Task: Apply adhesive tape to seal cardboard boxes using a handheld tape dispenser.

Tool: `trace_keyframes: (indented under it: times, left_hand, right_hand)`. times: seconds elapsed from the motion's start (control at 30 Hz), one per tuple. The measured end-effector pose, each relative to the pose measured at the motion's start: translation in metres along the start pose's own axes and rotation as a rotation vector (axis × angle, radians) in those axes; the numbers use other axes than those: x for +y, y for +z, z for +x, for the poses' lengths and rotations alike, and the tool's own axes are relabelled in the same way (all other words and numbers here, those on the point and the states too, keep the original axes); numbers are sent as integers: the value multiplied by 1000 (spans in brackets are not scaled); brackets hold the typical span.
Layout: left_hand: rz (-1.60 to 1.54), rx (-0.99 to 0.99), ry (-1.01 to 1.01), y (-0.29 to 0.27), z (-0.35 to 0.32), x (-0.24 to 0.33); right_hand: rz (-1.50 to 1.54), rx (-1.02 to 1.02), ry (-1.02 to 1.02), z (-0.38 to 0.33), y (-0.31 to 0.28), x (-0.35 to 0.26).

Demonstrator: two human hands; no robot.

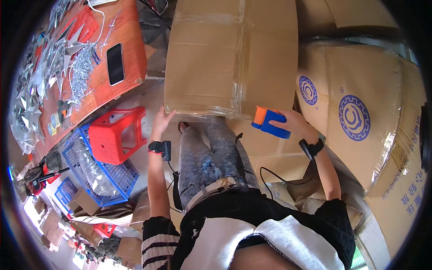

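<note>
A large brown cardboard box (pixel 204 58) stands in front of me, with clear packing tape (pixel 240 67) running down its top and over the near edge. At its near left corner is my left hand (pixel 163 120), gripping the corner with the thumb along the near edge; some of its fingers are hidden. My right hand (pixel 296 126) is closed around a blue-and-orange tape dispenser (pixel 273 123), just off the box's near right corner. Whether the dispenser touches the box I cannot tell. Each wrist wears a black strap with a small device.
Big cartons with blue round emblems (pixel 354 118) crowd the right side. To the left, a red-brown table (pixel 128 49) carries a phone (pixel 115 64) and silver tinsel (pixel 83 67). Below it are a red plastic stool (pixel 108 139) and a blue crate (pixel 119 195). A black cable (pixel 288 182) hangs near my right arm.
</note>
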State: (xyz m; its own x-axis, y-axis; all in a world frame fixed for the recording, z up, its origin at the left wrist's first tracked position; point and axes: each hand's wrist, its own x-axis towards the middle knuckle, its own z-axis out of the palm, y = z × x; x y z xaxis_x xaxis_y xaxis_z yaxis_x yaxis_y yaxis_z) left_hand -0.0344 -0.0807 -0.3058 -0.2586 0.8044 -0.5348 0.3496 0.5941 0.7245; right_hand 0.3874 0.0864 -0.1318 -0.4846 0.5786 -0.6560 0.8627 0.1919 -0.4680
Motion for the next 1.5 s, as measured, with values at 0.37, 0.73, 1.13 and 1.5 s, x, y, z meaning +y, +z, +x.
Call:
trace_keyframes:
  times: [0.37, 0.73, 1.13, 1.5]
  left_hand:
    - [48, -81, -163, -1, -15, 75]
    - [529, 374, 217, 22, -17, 90]
    - [949, -246, 755, 148, -64, 160]
    - [1111, -229, 771, 156, -64, 137]
  right_hand:
    - [73, 77, -66, 21, 36, 33]
    - [47, 45, -4, 33, 41, 31]
    - [55, 65, 43, 31, 43, 22]
    - [-38, 106, -10, 33, 50, 23]
